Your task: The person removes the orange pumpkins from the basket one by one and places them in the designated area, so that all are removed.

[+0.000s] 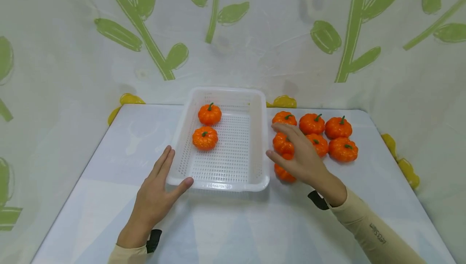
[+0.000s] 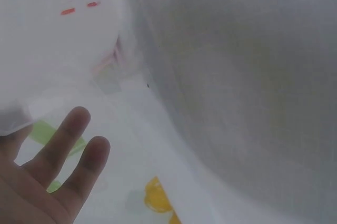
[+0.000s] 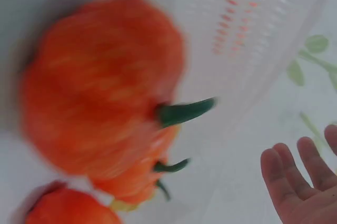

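A white perforated plastic basket stands mid-table, with two small orange pumpkins, one pumpkin behind the other pumpkin, along its left side. My left hand is at the basket's front left corner, fingers straight along the outer wall and thumb at the rim. To the right, my right hand hovers with spread fingers over several orange pumpkins, partly covering them. Nothing lies between its fingers. In the right wrist view a pumpkin with a green stem looms near, the hand's fingers apart from it.
More pumpkins stand in loose rows at the table's right, among them a far pumpkin and a nearer pumpkin. The white table backs onto a pale cloth printed with green leaves and yellow flowers.
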The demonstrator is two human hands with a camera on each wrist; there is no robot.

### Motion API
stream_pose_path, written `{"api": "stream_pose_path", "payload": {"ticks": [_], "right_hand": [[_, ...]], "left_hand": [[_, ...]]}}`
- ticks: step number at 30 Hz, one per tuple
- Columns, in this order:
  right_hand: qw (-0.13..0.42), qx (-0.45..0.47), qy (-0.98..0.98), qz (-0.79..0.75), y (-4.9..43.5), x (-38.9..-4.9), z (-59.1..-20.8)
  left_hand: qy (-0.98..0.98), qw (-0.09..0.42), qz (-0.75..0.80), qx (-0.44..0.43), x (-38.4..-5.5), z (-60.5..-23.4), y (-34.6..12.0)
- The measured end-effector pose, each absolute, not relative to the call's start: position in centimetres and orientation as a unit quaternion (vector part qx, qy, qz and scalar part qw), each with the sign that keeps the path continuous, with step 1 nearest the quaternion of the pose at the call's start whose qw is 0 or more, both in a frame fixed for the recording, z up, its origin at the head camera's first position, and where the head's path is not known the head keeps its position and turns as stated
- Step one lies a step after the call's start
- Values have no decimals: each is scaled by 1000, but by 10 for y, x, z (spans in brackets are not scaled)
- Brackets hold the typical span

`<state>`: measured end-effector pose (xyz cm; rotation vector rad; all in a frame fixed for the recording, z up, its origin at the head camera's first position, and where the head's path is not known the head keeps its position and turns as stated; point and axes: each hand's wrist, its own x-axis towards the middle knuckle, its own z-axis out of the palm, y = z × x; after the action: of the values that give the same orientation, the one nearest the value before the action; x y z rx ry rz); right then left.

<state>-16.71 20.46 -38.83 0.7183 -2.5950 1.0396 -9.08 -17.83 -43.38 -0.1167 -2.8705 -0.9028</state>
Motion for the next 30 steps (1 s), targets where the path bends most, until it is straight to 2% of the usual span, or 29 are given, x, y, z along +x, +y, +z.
{"api": "stream_pose_path", "payload": {"ticks": [8,14,20,30], "right_hand": [[128,272,-873,385,171,-178,-367],[160,330,-860,355,141,-191,-344],[167,350,-853,349,112,-202,-329],[119,343,-861,356,68,-228,-324]], "left_hand": [[-951,70,-298,-38,-91,-436,-177],[-951,77,-296,-37,-91,-437,-178],[-948,80,-306,-44,-91,-438,-177],[-948,79,-304,-41,-90,-437,-178]]}}
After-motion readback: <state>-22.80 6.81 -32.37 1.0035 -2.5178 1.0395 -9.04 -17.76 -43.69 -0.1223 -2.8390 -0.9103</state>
